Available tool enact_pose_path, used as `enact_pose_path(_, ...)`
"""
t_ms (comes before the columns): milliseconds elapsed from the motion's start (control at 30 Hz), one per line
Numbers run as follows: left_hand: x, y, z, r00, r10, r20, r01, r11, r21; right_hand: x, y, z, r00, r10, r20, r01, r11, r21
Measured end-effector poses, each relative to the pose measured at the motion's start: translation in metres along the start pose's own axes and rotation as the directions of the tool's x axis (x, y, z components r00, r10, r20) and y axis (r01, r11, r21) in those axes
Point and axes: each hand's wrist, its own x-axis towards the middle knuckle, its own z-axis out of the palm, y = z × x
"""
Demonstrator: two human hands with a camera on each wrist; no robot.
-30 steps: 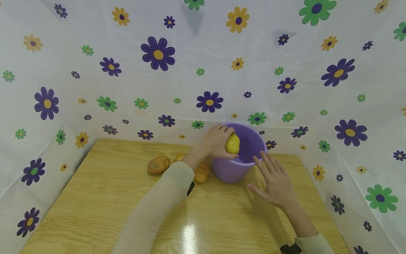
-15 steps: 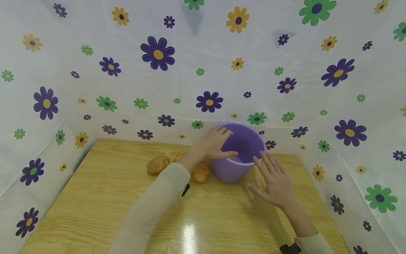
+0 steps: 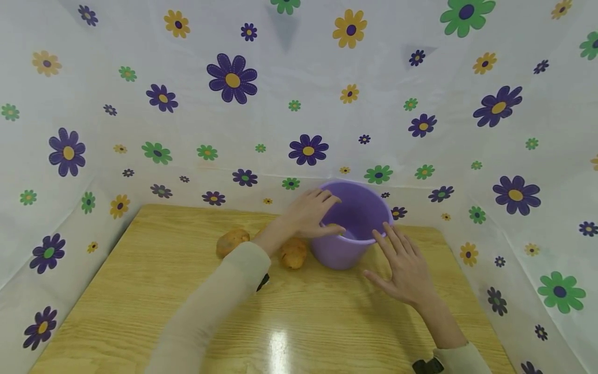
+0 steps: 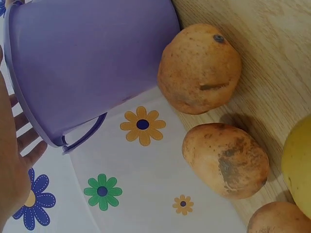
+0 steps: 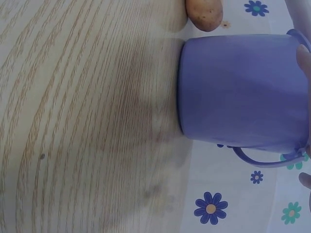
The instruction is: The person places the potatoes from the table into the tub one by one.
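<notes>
My left hand (image 3: 310,214) hovers at the left rim of a purple bucket (image 3: 340,254), its fingers spread and nothing in its grasp. Inside the bucket, a small patch of yellow (image 3: 334,227) shows beside the left thumb; most of it is hidden. On the right, my right hand (image 3: 404,267) has its fingers extended, fingertips at the bucket's rim. Potatoes (image 3: 293,253) lie left of the bucket. The left wrist view shows one potato (image 4: 199,68) close against the bucket wall, a second potato (image 4: 226,160) beyond it, and part of a smooth yellow fruit (image 4: 299,165).
A wooden table (image 3: 364,322) carries everything. White cloth with printed flowers (image 3: 308,150) hangs behind and on both sides. The bucket's handle (image 4: 87,136) hangs down at its far side. My left forearm (image 3: 219,296) covers part of the table and produce.
My left hand held a yellow pear over the bucket's opening, then let it go into the bucket. Since then the hand has drawn back slightly left. The right hand has stayed still.
</notes>
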Motion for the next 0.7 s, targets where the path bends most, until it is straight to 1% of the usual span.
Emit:
enact_pose_path(333, -0.010, -0.003, -0.002, 0.999, 0.043, 0.018, -0.044, 0.996, 0.078, -0.001, 0.000, 0.000, 1.000, 0.000, 0.005, 0.000, 1.000, -0.004)
enact_pose_path(567, -0.019, -0.005, -0.005, 0.997, 0.074, 0.000, -0.074, 0.994, 0.084, 0.000, 0.000, 0.001, 1.000, -0.009, -0.006, 0.009, 1.000, -0.006)
enact_pose_path(700, -0.026, -0.010, -0.006, 0.996, 0.090, 0.002, -0.090, 0.991, 0.102, 0.000, 0.000, 0.001, 1.000, -0.012, -0.012, 0.012, 1.000, -0.002)
